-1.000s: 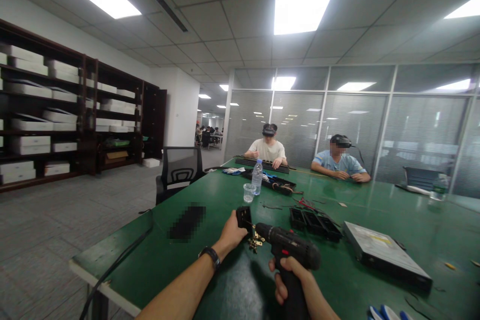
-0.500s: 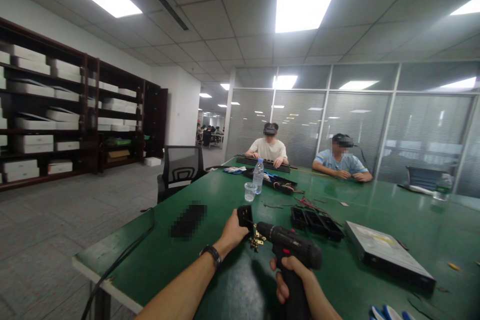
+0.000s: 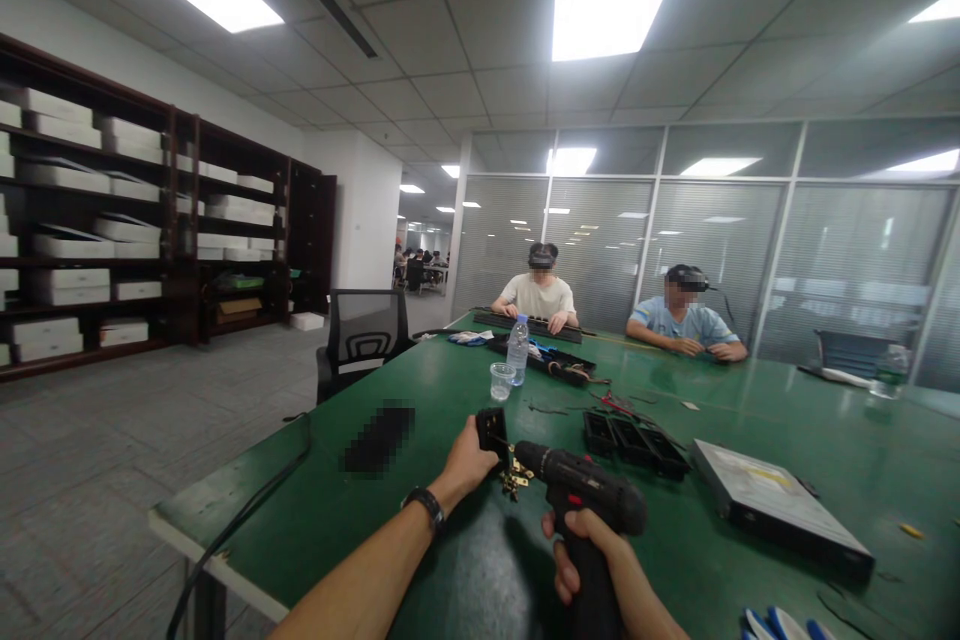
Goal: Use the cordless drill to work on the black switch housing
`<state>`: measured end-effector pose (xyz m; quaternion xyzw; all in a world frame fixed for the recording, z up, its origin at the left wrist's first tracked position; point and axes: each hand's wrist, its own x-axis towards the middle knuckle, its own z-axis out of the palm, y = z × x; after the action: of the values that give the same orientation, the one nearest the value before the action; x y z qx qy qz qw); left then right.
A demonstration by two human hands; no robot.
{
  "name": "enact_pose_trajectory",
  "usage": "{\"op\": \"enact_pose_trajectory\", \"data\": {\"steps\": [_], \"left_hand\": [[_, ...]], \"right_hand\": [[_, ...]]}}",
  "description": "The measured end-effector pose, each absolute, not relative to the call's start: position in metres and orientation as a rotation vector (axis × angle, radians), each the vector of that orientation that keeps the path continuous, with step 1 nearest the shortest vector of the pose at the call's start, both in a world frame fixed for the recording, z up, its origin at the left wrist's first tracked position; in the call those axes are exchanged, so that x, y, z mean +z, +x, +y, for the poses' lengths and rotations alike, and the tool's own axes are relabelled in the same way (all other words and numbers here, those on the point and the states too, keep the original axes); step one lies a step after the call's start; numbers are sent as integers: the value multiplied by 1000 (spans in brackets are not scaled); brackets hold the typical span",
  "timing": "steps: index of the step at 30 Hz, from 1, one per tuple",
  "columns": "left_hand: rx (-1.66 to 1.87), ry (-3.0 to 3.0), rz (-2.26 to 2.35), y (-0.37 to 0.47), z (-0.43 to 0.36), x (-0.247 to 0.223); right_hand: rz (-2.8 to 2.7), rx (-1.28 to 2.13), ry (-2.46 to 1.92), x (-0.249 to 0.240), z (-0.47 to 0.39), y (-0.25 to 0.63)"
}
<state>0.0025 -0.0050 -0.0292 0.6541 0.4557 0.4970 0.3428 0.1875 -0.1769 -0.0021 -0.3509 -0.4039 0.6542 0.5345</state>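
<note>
My left hand (image 3: pixel 466 463) is closed on a small black plastic box-like part (image 3: pixel 492 432), held tilted above the green table (image 3: pixel 420 560). In my right hand (image 3: pixel 592 560) is a black cordless drill (image 3: pixel 589 488), gripped by its handle. The drill points left, with its bit reaching the face of the black part; whether the tip sits in a screw is too small to tell. Just below the chuck lies a small pile of brass-coloured metal pieces (image 3: pixel 516 480). Beyond the drill stand joined black plastic trays (image 3: pixel 636 445).
A silver metal case (image 3: pixel 780 505) lies at the right. Ahead stand a clear cup (image 3: pixel 502 382) and a water bottle (image 3: pixel 517 350). A pixelated dark object (image 3: pixel 379 438) lies left. Two people (image 3: pixel 538 295) sit across the table. Blue-white gloves (image 3: pixel 780 624) lie at the near right edge.
The view has shifted very slightly. Both hands, the black part and the drill keep practically the same pose.
</note>
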Motion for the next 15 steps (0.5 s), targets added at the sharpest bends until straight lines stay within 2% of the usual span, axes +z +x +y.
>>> {"op": "enact_pose_trajectory", "data": {"steps": [15], "left_hand": [[1299, 1710, 1174, 2, -4, -31]], "right_hand": [[-939, 1522, -850, 2, -184, 185]]}}
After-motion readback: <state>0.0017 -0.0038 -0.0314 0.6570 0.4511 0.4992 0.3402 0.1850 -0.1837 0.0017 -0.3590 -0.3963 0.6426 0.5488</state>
